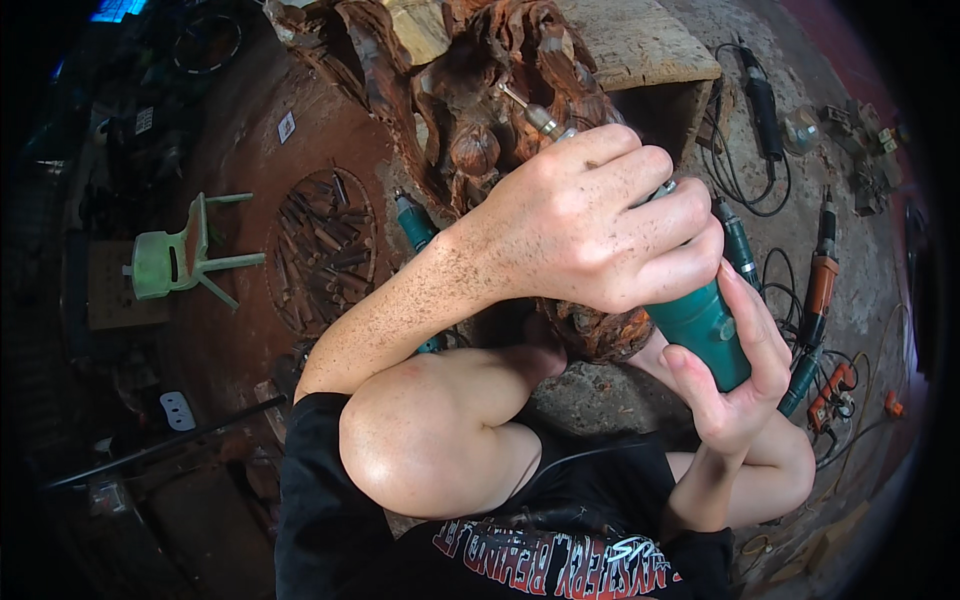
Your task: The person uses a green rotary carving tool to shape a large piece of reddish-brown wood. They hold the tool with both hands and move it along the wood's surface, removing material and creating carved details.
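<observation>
Both my hands grip a teal electric die grinder point(703, 335), tilted with its tip toward the far left. My left hand point(610, 220), speckled with brown dust up the forearm, wraps round the front of the tool. Its fingers hide much of the body there. Closer to me, my right hand point(735, 370) cups the rear end between thumb and fingers. A thin metal burr point(513, 94) sticks out of the collet, over a reddish-brown carved wood piece point(475, 155) full of hollows and rounded lumps. I cannot tell whether the burr touches the wood.
A wooden bench point(650, 45) stands behind the carving. Other power tools lie on the right, including a black one point(762, 105) and an orange one point(822, 285), among tangled cords. Leftward are a round basket of wooden pieces point(325, 245) and a small green chair point(185, 250).
</observation>
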Demonstrator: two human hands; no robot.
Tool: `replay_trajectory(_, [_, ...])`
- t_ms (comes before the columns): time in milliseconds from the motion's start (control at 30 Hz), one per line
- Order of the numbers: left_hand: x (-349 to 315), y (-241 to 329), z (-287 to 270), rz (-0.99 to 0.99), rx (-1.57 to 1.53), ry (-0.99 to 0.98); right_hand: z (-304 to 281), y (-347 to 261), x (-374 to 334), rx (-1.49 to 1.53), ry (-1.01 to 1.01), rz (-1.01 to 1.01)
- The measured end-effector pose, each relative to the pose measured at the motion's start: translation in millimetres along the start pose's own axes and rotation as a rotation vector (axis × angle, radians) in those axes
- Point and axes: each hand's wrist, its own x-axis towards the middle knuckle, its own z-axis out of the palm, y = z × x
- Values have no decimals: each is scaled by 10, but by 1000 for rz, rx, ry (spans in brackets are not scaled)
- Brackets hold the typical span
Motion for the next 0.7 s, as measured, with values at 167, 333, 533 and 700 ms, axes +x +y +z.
replay_trajectory(167, [-21, 10, 8, -7, 1, -8, -7, 26, -10, 6, -18, 10])
replay_trajectory(333, [-16, 5, 84, 1, 14, 57, -13, 28, -12, -8, -10, -15])
replay_trajectory(533, [-3, -5, 59, 9, 16, 40, -62, 11, 0, 10, -49, 11])
replay_trajectory(700, [0, -7, 59, 6, 22, 52, -26, 11, 8, -3, -33, -14])
